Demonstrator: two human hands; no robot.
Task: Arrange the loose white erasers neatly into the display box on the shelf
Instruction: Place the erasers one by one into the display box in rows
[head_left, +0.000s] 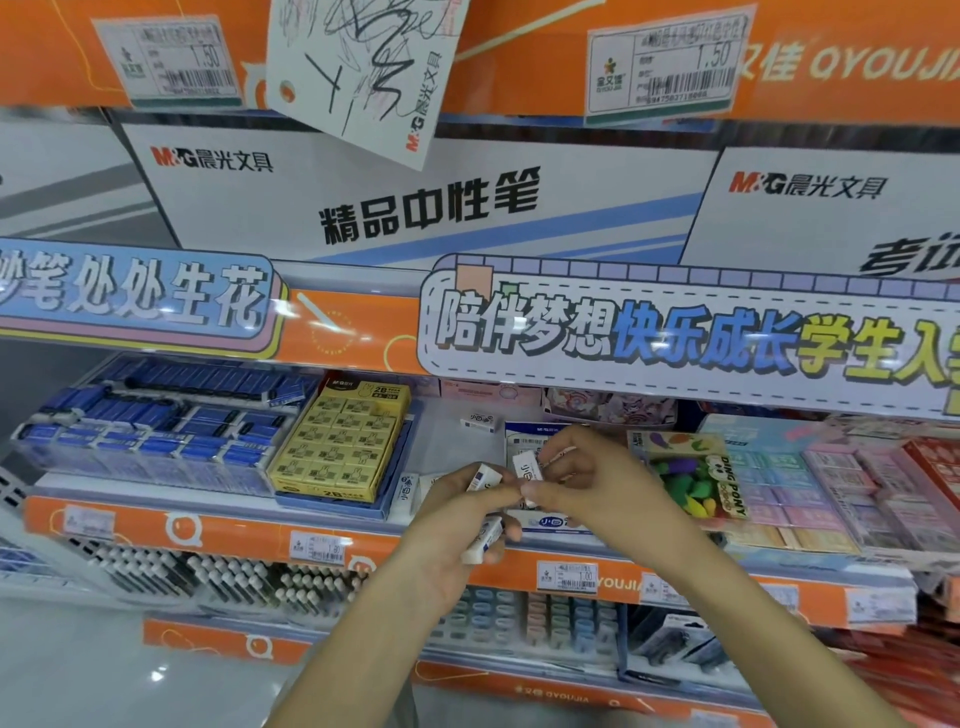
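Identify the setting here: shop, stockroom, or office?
Most likely a stationery shop aisle: price tags with barcodes on orange shelf edges, boxed yellow erasers on display, and pens racked on the shelf below.

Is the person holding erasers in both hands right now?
Yes. The left hand grips white erasers, and the right hand pinches another white eraser between its fingertips.

Both hands (519, 499) hold white erasers (527, 467); box probably behind.
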